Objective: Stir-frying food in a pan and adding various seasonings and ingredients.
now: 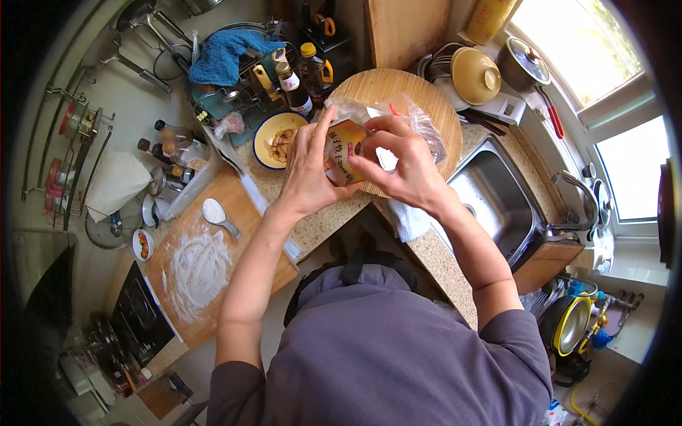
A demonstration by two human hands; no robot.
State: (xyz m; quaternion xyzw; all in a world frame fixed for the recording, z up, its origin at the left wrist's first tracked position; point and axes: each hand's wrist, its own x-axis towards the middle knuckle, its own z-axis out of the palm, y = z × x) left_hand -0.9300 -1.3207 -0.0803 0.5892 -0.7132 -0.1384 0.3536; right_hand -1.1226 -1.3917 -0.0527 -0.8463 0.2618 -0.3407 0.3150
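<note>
My left hand (309,165) grips a printed food packet (343,152) around its left side and bottom. My right hand (407,162) is at the packet's right edge, with thumb and fingers curled; whether they pinch it is hard to tell. Behind the packet, a clear plastic bag (426,128) lies on a round slatted bamboo board (367,85). An enamel bowl with a blue rim (259,154), holding brown pieces, stands just left of my left hand. On the wooden board (277,271) at the left are spread white flour (200,271) and a scoop of white powder (214,211).
A steel sink (495,202) is at the right, with a white cloth (410,221) on the counter edge before it. Dark sauce and oil bottles (314,69) stand behind the bowl. A small white bowl (136,255) sits by the board's left edge, near a black hob (141,309).
</note>
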